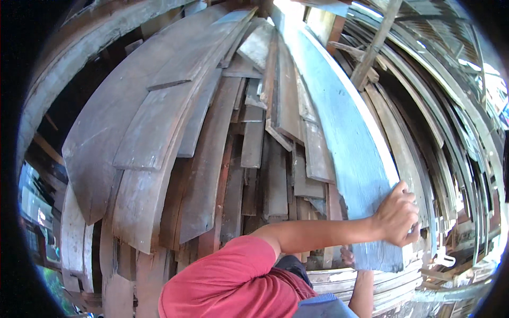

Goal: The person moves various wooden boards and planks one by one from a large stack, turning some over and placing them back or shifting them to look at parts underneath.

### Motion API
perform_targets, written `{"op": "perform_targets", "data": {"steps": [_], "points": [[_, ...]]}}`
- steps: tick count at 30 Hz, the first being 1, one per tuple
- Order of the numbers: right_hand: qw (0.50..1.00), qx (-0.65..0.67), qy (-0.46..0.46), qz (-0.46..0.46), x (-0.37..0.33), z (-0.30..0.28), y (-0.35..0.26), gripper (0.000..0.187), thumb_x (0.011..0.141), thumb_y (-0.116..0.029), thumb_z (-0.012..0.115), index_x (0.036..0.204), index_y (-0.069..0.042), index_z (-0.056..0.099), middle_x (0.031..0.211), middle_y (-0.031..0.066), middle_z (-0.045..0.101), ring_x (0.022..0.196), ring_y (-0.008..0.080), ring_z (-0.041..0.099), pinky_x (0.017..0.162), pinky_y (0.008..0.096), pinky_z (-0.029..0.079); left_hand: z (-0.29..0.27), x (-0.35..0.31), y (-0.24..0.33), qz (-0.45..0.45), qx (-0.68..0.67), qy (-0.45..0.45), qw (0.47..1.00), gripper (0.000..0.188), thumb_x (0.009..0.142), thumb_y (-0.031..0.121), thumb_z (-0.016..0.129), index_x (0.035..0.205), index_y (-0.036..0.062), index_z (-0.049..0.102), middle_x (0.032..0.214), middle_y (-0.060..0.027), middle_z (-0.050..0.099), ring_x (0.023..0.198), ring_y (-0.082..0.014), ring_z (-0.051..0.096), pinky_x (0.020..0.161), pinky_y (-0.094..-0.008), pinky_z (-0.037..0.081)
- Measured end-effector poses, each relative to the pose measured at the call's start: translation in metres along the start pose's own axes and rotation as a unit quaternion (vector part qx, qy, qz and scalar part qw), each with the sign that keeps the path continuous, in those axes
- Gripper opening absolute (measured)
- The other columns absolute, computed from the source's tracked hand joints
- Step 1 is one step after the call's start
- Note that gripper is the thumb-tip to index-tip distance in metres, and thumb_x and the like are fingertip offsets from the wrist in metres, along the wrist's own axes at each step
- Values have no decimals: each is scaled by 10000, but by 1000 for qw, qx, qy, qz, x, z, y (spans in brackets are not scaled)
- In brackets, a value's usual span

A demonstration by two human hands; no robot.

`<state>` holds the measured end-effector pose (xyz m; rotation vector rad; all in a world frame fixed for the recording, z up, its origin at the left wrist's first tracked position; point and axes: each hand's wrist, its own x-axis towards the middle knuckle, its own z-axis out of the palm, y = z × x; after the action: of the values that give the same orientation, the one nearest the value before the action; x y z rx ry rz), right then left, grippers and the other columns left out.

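Observation:
A long plank with worn blue-grey paint (352, 153) runs from the bright far end down to just in front of me. My left arm reaches across it to the right. My left hand (398, 214) is closed over the plank's right edge, fingers bent. Close to the lower end, my right hand (348, 256) shows only in part at the left edge, its fingers curled against the wood. My right forearm (363, 294) passes below the plank, and the rest of that hand is hidden behind it.
Several weathered boards (204, 159) lean in overlapping layers at the left and middle. More long planks (424, 122) stand stacked on the right, beside a slanted wooden post (376, 45). Stacked pale timber (392, 283) lies below the blue-grey plank's end.

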<state>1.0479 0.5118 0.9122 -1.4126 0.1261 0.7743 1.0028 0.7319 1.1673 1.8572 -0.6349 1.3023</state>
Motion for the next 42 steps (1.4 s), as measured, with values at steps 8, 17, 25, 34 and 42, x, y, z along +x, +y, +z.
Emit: {"op": "perform_targets", "data": {"steps": [8, 17, 25, 34, 42], "points": [[992, 119, -29, 20, 7, 25, 56, 608, 1110, -494, 520, 1467, -2, 541, 1318, 149, 667, 1141, 225, 680, 975, 427, 543, 56, -18, -20, -36, 36, -129, 990, 318, 705, 286, 625, 464, 85, 578, 514, -133, 558, 582, -300, 520, 774, -441, 393], [923, 323, -192, 85, 0, 64, 129, 546, 1108, -482, 514, 1418, -36, 574, 1263, 110, 682, 1081, 192, 694, 912, 427, 569, 170, -116, -67, -93, 120, -354, 923, 479, 900, 508, 612, 838, 61, 773, 830, -175, 745, 817, -357, 698, 970, -512, 425], [873, 404, -237, 132, -14, 90, 188, 495, 1106, -471, 510, 1375, -66, 603, 1213, 75, 694, 1028, 163, 706, 856, 427, 592, -10, -213, -66, -59, 33, -694, 717, 931, 917, 839, 519, 1641, 257, 456, 1757, -116, 311, 1646, -359, 185, 1312, -650, 40], [814, -183, 485, -262, -30, -58, 103, 436, 1075, -393, 655, 1125, 40, 668, 1080, 157, 685, 1022, 257, 626, 947, 401, 506, -95, -227, -10, -54, 182, -436, 880, 721, 858, 455, 754, 1494, 154, 598, 1497, -96, 571, 1507, -313, 424, 1330, -602, 154], [832, -494, 253, -24, 10, -6, 9, 932, 1021, -780, 377, 1470, 2, 614, 1460, 329, 599, 1441, 466, 511, 1212, 514, 374, -58, -253, -43, 36, 167, -333, 927, 499, 834, 138, 724, 1331, 119, 678, 1280, -57, 639, 1355, -252, 563, 1296, -477, 336]]}}
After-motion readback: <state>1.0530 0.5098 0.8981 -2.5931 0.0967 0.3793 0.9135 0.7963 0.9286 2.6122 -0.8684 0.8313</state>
